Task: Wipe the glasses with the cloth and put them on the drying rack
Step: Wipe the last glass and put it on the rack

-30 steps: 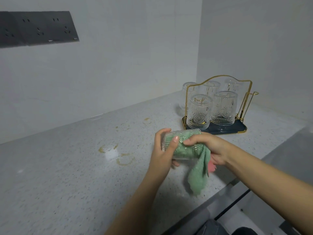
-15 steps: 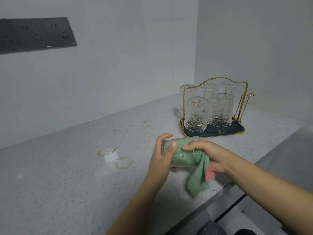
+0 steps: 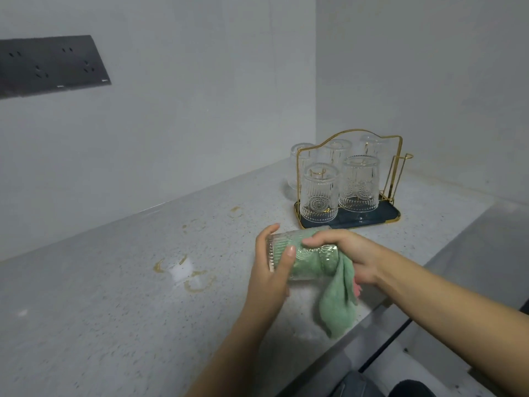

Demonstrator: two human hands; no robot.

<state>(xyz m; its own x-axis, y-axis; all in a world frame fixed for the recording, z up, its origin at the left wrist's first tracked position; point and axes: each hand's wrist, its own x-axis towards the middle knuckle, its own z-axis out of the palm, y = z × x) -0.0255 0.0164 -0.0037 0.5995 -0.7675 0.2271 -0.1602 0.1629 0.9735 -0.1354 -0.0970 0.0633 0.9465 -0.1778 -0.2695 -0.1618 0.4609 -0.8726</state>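
Note:
A clear ribbed glass (image 3: 279, 253) lies on its side above the counter, gripped round its base end by my left hand (image 3: 272, 270). A green cloth (image 3: 337, 308) is stuffed inside the glass, and its loose end hangs down from the glass mouth. My right hand (image 3: 346, 253) grips the mouth end of the glass with the cloth. The gold wire drying rack (image 3: 352, 222) with a dark tray stands behind, holding several upside-down glasses (image 3: 319, 196). One more glass (image 3: 299, 161) stands on the counter just left of the rack.
The speckled grey counter (image 3: 114, 296) has brownish ring stains (image 3: 197, 282) left of my hands. A dark socket panel (image 3: 51, 64) is on the back wall. The counter's front edge runs at lower right, and a wall corner stands behind the rack.
The glass and both hands have stayed in place over the counter. My right hand has shifted slightly on the cloth and glass. The view has tilted a little.

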